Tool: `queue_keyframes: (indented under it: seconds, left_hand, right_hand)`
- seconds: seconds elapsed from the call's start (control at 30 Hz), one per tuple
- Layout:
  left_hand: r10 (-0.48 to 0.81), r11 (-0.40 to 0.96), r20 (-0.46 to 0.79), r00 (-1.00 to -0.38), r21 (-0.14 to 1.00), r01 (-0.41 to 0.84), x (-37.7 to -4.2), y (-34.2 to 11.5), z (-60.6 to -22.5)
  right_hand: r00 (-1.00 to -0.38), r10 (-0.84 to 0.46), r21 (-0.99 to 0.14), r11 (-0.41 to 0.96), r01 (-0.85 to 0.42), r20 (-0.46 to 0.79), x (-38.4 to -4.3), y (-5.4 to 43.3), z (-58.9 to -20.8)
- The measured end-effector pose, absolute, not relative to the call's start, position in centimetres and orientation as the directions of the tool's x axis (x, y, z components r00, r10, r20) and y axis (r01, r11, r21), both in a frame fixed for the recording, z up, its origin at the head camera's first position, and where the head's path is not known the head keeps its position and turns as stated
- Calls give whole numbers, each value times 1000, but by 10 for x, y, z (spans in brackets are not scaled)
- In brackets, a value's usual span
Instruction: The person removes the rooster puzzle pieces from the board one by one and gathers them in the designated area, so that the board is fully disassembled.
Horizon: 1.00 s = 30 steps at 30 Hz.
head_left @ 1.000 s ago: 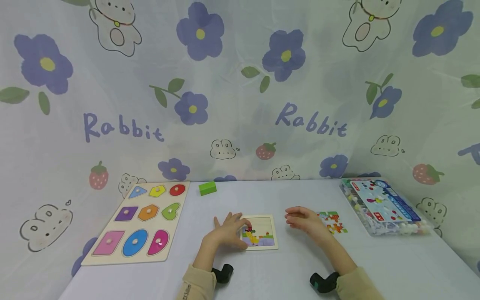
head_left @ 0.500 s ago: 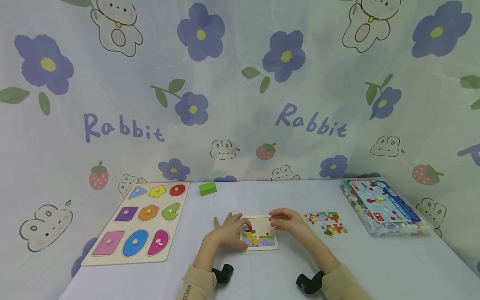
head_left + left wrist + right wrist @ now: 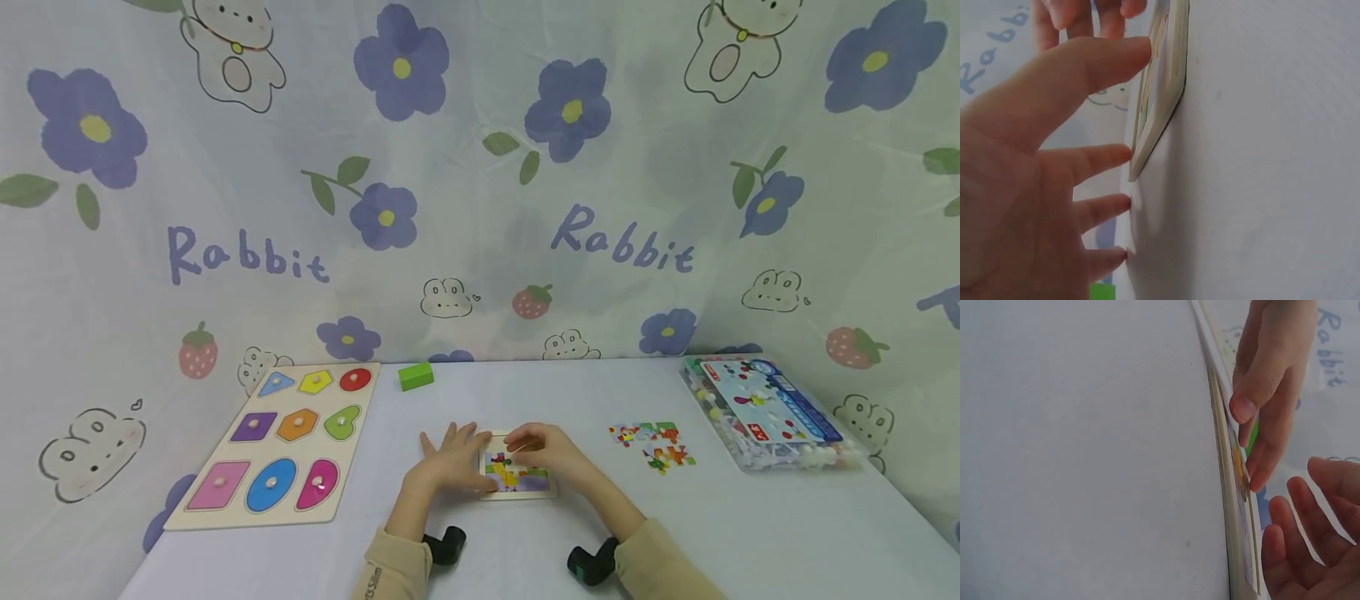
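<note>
A jigsaw puzzle in a pale wooden frame (image 3: 517,493) lies at the table's middle, showing a yellow figure and purple patches. My left hand (image 3: 452,462) rests at its left side, fingers spread and thumb over the lower left corner. In the left wrist view that thumb (image 3: 1116,59) reaches across the frame's edge. My right hand (image 3: 551,454) is over the frame's upper right part with bent fingers. Its fingers (image 3: 1300,500) stand apart in the right wrist view; I cannot tell whether a puzzle piece is between the fingertips. Loose puzzle pieces (image 3: 667,456) lie to the right.
A knob puzzle board (image 3: 255,450) with several coloured shapes lies at the left. Behind the frame sits a green block (image 3: 416,377). A clear box (image 3: 772,414) with a printed cover stands at the back right. A patterned cloth (image 3: 480,167) hangs behind the table.
My right hand has moved left from beside the loose pieces to over the framed puzzle, uncovering more of those pieces. The left hand keeps its place, its fingers shifting slightly.
</note>
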<state>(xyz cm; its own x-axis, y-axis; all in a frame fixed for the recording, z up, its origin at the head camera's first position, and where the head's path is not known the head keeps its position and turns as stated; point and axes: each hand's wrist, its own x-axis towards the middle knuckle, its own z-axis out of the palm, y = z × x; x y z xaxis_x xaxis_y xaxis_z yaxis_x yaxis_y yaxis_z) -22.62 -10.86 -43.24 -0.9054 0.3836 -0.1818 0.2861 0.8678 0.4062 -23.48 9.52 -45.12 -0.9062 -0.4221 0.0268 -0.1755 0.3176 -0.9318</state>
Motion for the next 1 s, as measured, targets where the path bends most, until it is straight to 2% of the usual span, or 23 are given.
queue_keyframes:
  seconds: [0.1, 0.23, 0.43, 0.7, 0.87, 1.0]
  left_hand:
    - [370, 874, -181, -911, 400, 275, -226, -109, -431]
    - [370, 873, -171, -913, 402, 278, -225, -109, -431]
    - [381, 865, -158, -911, 409, 291, -224, -110, -430]
    - [365, 874, -157, -918, 396, 280, -222, -108, -429]
    - [365, 873, -159, -917, 401, 278, -222, -108, -429]
    - [369, 868, -161, -915, 412, 277, -223, -109, -430]
  right_hand:
    - [-907, -421, -870, 438, -226, 23, -236, 89, -451]
    - [-900, -435, -730, 604, -319, 34, -234, 80, -449]
    - [-883, -469, -616, 684, -390, 38, -229, 73, -447]
    - [-891, -452, -623, 686, -377, 42, -232, 66, -450]
    - [-878, -471, -736, 563, -376, 88, -234, 66, -450]
    - [-895, -436, -803, 497, -330, 98, -236, 69, -449]
